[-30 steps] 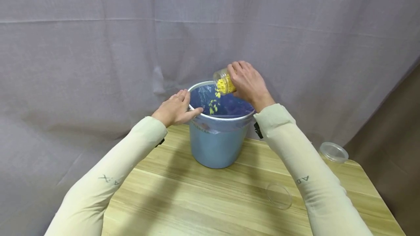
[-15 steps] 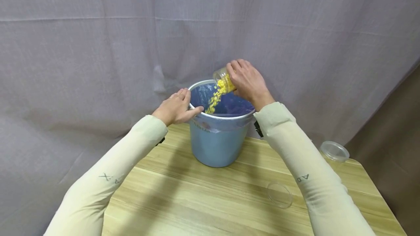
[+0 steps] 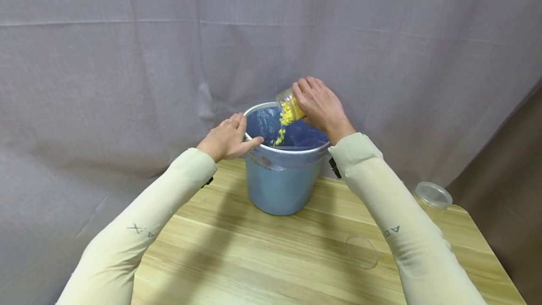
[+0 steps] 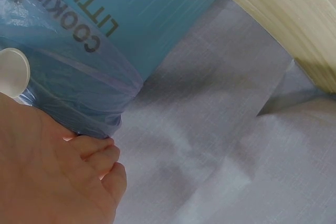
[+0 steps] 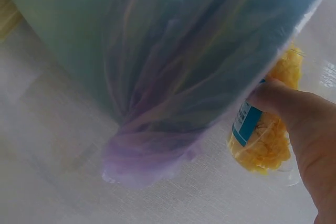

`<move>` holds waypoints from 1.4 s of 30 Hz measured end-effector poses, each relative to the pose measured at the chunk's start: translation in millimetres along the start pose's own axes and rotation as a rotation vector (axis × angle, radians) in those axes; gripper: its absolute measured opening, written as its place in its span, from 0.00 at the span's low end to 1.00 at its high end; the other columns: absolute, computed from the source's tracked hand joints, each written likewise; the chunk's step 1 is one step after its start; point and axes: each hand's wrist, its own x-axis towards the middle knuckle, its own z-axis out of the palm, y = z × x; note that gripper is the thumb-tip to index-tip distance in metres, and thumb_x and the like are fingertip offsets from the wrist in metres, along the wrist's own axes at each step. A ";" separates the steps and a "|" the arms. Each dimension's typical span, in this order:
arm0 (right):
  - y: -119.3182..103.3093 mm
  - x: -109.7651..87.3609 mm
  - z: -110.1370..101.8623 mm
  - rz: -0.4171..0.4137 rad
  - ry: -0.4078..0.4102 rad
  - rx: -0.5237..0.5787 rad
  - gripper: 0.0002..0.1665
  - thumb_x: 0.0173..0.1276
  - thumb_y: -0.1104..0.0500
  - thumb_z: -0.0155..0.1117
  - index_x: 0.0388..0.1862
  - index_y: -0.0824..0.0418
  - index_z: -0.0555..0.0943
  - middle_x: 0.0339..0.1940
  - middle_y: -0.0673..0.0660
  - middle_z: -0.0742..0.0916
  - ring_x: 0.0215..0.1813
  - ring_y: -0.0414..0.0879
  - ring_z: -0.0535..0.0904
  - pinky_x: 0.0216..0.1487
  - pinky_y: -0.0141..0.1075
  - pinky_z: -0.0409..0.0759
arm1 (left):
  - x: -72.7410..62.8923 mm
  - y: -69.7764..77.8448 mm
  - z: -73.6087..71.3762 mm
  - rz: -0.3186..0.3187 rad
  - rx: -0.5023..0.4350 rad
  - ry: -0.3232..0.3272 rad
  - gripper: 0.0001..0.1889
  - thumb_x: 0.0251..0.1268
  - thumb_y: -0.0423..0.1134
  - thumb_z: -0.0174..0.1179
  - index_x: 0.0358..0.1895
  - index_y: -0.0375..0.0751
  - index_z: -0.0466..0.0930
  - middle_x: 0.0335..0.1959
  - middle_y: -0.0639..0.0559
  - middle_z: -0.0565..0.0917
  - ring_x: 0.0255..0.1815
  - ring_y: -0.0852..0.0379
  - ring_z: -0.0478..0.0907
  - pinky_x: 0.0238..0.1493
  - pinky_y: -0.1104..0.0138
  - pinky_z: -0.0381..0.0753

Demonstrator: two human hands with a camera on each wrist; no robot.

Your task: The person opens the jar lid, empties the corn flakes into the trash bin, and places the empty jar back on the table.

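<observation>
A clear jar (image 3: 291, 107) of yellow flakes is tipped over the mouth of a blue trash bin (image 3: 281, 189), its opening to the left. My right hand (image 3: 322, 107) grips the jar from above. Yellow flakes (image 3: 280, 136) fall from it into the bin. In the right wrist view the jar (image 5: 262, 145) shows a blue label, the thumb wrapped across it. With straight fingers my left hand (image 3: 230, 139) rests on the bin's left rim. The left wrist view shows that hand (image 4: 58, 166) against the plastic bag (image 4: 68, 82) that lines the bin and folds over its rim.
A round transparent lid (image 3: 361, 251) lies on the wooden table (image 3: 254, 258) at the front right. Near the right corner stands a clear round container (image 3: 434, 195), partly behind my right sleeve. A grey curtain (image 3: 169, 60) hangs right behind the bin.
Flakes keep falling from the jar; the stream thickened half a second ago and is thinner and steeper now. Both hands stay in nearly the same places.
</observation>
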 end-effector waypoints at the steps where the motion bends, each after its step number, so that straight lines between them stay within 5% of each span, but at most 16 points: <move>1: 0.1 -0.9 0.2 -0.002 0.000 -0.005 0.48 0.49 0.56 0.90 0.63 0.73 0.73 0.59 0.69 0.82 0.64 0.65 0.79 0.75 0.53 0.77 | -0.1 0.4 0.2 0.001 0.002 -0.004 0.53 0.77 0.72 0.41 0.83 0.26 0.51 0.85 0.30 0.55 0.88 0.38 0.52 0.88 0.49 0.55; 30: 6.3 -4.9 -5.4 -0.079 0.065 -0.105 0.45 0.54 0.61 0.86 0.67 0.73 0.73 0.62 0.69 0.81 0.67 0.64 0.78 0.76 0.51 0.77 | 4.0 2.4 2.6 0.006 0.017 -0.009 0.53 0.76 0.72 0.41 0.83 0.26 0.51 0.85 0.30 0.56 0.88 0.38 0.53 0.88 0.50 0.55; 42: 10.9 -5.9 -2.0 -0.158 0.178 -0.156 0.27 0.66 0.76 0.65 0.65 0.74 0.75 0.60 0.70 0.82 0.64 0.63 0.79 0.74 0.50 0.78 | 4.4 2.9 2.3 0.015 0.020 0.004 0.52 0.77 0.71 0.42 0.82 0.24 0.52 0.84 0.30 0.58 0.87 0.37 0.54 0.88 0.50 0.56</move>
